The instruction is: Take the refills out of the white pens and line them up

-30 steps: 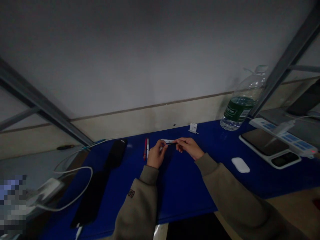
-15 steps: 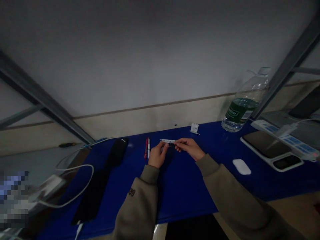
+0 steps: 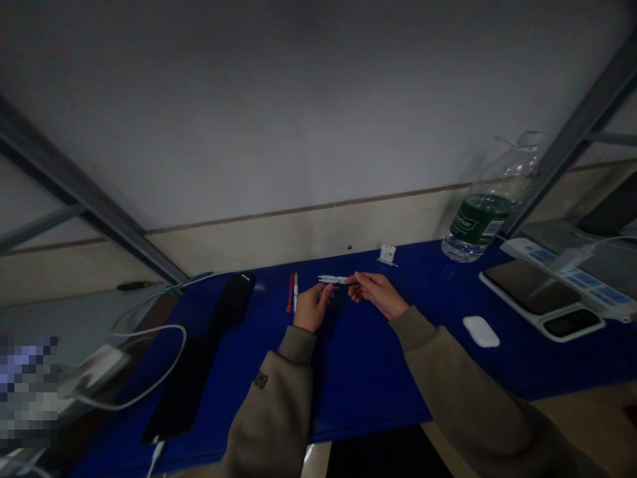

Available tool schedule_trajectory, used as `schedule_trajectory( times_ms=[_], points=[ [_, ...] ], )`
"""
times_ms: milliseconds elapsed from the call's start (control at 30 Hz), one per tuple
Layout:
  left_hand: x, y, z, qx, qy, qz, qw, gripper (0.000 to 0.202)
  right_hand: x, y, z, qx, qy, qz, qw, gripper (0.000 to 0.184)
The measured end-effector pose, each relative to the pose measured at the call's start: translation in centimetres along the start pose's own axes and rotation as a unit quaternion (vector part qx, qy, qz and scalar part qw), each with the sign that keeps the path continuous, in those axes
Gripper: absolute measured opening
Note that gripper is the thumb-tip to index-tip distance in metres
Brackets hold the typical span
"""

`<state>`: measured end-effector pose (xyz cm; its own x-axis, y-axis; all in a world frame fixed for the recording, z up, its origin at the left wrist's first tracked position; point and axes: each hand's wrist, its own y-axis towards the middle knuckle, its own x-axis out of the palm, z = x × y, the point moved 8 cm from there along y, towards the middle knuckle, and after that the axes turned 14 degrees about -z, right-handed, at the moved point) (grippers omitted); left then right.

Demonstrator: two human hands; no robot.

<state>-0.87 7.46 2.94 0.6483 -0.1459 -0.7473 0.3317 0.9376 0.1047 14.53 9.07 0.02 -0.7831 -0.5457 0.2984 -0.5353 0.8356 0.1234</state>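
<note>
Beside the left hand (image 3: 312, 308), a red pen (image 3: 289, 293) lies on the blue tabletop (image 3: 368, 378). The left fingers curl just under a white pen (image 3: 331, 279); I cannot tell if they touch it. The right hand (image 3: 377, 295) pinches its dark end, fingertips together. The pen seems light, stiff and a little slippery, so the middle of the barrel looks the best place to hold.

The left hand (image 3: 312, 307) and right hand (image 3: 377, 295) hold a white pen (image 3: 331, 280) between their fingertips above a blue table (image 3: 363, 385), just beside a red pen (image 3: 289, 293) and a slim white pen (image 3: 296, 292).
</note>
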Motion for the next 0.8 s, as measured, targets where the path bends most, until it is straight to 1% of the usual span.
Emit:
schedule_trajectory(
  times_ms=[67, 133, 200, 267, 367, 433, 533, 600, 800],
  points=[
    [-0.1, 0.0, 0.0, 0.003, -0.003, 0.003, 1.0, 0.037, 0.1, 0.0, -0.1, 0.007, 0.015, 0.002, 1.0, 0.049],
    [-0.4, -0.1, 0.2, 0.014, -0.011, 0.022, 1.0, 0.031, 0.0, -0.1, -0.2, 0.012, 0.02, 0.003, 1.0, 0.055],
    [-0.6, -0.2, 0.3, 0.018, -0.025, 0.038, 0.999, 0.033, -0.1, -0.2, -0.3, 0.014, 0.019, 0.005, 1.0, 0.061],
    [-0.4, -0.1, 0.0, 0.005, -0.039, 0.034, 0.999, 0.035, -0.2, -0.2, -0.3, 0.017, 0.016, 0.01, 1.0, 0.065],
    [0.1, 0.1, -0.5, -0.016, -0.05, 0.007, 0.999, 0.043, -0.2, -0.3, -0.4, 0.02, 0.014, 0.009, 1.0, 0.067],
    [0.4, 0.2, -0.5, -0.011, -0.047, -0.008, 0.999, 0.043, -0.1, -0.3, -0.4, 0.023, 0.014, 0.006, 1.0, 0.067],
    [0.2, 0.1, 0.1, 0.012, -0.046, 0.003, 0.999, 0.035, -0.1, -0.2, -0.3, 0.028, 0.012, 0.006, 1.0, 0.068],
    [0.0, 0.0, 0.2, 0.014, -0.054, 0.014, 0.998, 0.033, -0.1, -0.2, -0.3, 0.028, 0.011, 0.007, 1.0, 0.066],
    [0.5, 0.3, -0.9, -0.015, -0.078, -0.005, 0.997, 0.043, -0.2, -0.2, -0.2, 0.022, 0.006, 0.007, 1.0, 0.066]
  ],
)
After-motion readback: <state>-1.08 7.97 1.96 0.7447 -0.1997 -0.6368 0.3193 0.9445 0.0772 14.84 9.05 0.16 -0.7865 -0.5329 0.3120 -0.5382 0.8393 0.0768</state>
